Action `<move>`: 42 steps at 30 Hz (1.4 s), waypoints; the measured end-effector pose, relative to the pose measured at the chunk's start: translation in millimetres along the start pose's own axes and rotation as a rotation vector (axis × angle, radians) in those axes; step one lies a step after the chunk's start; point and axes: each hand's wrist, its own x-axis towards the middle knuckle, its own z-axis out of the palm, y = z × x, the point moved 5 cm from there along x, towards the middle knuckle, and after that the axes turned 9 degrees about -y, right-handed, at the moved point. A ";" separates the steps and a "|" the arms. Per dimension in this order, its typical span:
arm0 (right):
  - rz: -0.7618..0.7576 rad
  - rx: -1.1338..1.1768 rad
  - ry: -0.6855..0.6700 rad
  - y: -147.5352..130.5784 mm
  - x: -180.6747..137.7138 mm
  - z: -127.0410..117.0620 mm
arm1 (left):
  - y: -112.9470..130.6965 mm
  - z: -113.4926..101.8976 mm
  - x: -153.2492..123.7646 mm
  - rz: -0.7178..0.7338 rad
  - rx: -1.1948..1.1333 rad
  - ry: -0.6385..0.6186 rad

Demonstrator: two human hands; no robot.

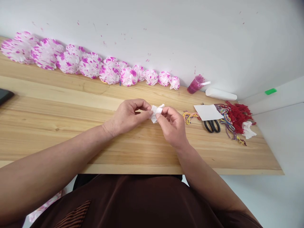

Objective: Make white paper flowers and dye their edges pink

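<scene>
My left hand (129,115) and my right hand (173,125) meet over the middle of the wooden table (59,126). Both pinch a small folded piece of white tissue paper (156,111) between thumb and fingers, left hand on its left side, right hand on its right. The paper is held just above the tabletop.
A row of several white-and-pink paper flowers (90,65) lines the wall at the back. To the right lie a pink cup (195,85), a white tube (220,94), a white sheet (208,112), black scissors (212,125), coloured rubber bands (188,116) and red strings (238,115). A dark object (4,95) sits at the left edge.
</scene>
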 end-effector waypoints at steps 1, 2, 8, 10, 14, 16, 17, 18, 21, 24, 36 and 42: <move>0.015 0.036 -0.013 1.8 0.4 0.4 | -0.1 0.7 -0.1 0.007 -0.002 -0.002; 0.029 0.073 -0.025 3.6 0.8 0.8 | -0.2 1.2 -0.4 0.013 -0.004 -0.004; 0.032 0.165 -0.030 8.7 1.7 1.6 | -1.1 -1.7 0.4 -0.011 -0.004 0.003; 0.016 0.140 0.008 8.0 1.1 -0.4 | -1.6 -4.6 1.4 -0.017 -0.004 0.033; -0.015 0.055 0.075 6.2 -1.4 -6.5 | -2.6 -6.9 2.7 -0.010 0.034 0.072; -0.023 0.014 0.058 5.8 -2.7 -7.1 | -3.0 -7.8 3.0 0.012 0.115 0.095; -0.027 -0.001 0.046 5.7 -3.3 -6.8 | -2.7 -8.7 3.1 0.040 0.179 0.111; -0.032 -0.015 0.036 5.5 -4.0 -6.4 | -1.1 -9.6 3.1 0.093 0.269 0.131; -0.041 -0.044 0.025 5.6 -5.3 -4.9 | 1.7 -10.2 3.1 0.238 0.495 0.143; -0.056 -0.032 0.033 6.5 -5.2 -5.0 | 1.0 -10.0 3.5 0.297 0.585 0.117; -0.088 0.086 0.061 7.4 -0.2 -9.0 | 27.6 -14.2 -10.5 0.481 0.529 0.131; -0.069 0.145 -0.016 -20.3 -27.5 -15.4 | 87.8 -7.7 -66.4 0.678 0.134 0.154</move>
